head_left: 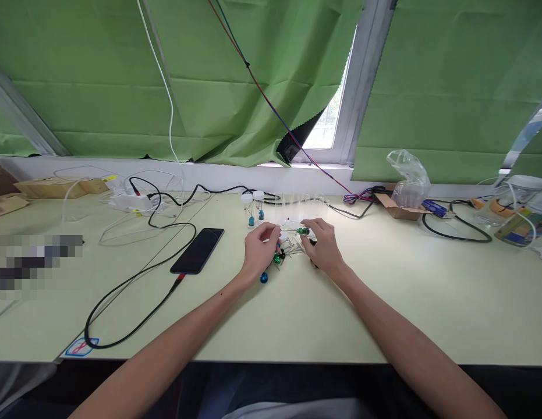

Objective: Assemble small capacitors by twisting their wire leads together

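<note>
My right hand (323, 247) pinches a small shiny green piece (303, 231) between thumb and fingers. A thin pale stem runs from it toward my left hand (261, 251). The fingers of my left hand are closed at the tips; what they hold is too small to make out. Below and between the hands lies a pile of thin metal pins (292, 247) with green and black parts. Another green piece (277, 259) lies by my left fingers, and a round blue piece (264, 277) sits nearer me. Behind stand two clear vials (251, 210) with white caps and blue pieces inside.
Several clear tubes (299, 201) stand behind my hands. A black phone (198, 251) on a charging cable lies to the left. An open cardboard box (399, 208) with a plastic bag and clear jars (521, 189) are at the right. Another person's hand shows at the far left edge.
</note>
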### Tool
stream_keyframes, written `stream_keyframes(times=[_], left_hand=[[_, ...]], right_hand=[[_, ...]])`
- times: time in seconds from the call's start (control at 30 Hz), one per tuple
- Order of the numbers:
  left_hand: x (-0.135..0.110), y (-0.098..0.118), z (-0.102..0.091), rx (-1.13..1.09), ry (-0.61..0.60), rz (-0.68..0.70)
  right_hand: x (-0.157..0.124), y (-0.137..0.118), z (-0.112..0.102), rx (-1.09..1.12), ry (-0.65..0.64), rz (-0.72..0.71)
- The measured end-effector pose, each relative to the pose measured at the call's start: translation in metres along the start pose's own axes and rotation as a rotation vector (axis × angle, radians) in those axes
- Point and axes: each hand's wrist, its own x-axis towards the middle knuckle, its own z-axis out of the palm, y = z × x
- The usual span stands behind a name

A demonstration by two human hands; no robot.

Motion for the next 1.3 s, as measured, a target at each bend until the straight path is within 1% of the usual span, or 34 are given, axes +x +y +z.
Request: stream_keyframes(times=[0.17,0.33,0.57,0.8,0.97,1.2,1.3], left_hand=[[0.0,-0.0016,-0.0005,0.042,-0.014,-0.01],[-0.0008,-0.0032,-0.0011,0.062,-0.03,0.014],[-0.001,-0.0004,-0.0004,0.085,-0.003,0.001],[0.0017,-0.0041,-0.0008,0.081,0.012,0.02],[0.0025,-0.0053,-0.0014,0.101,0.001,-0.001],[0.0034,-0.0088,-0.0021,0.134,-0.004,0.025],[0.0036,-0.0097,-0.0023,0.14,-0.029,0.036]], right_hand=[[-0.0001,0.0002,-0.0003,-0.007,-0.001,0.005],[0.0,-0.0004,-0.0008,-0.01,0.001,0.001],[0.0005,-0.0024,-0.0024,-0.011,-0.001,-0.021],[0.0003,-0.001,-0.0018,-0.021,-0.001,-0.042],[-0.0001,0.0009,-0.0007,-0.037,-0.021,-0.07],[-0.0008,0.0009,0.0,-0.051,-0.054,-0.109],[-0.001,0.0007,0.0002,-0.049,-0.062,-0.132]])
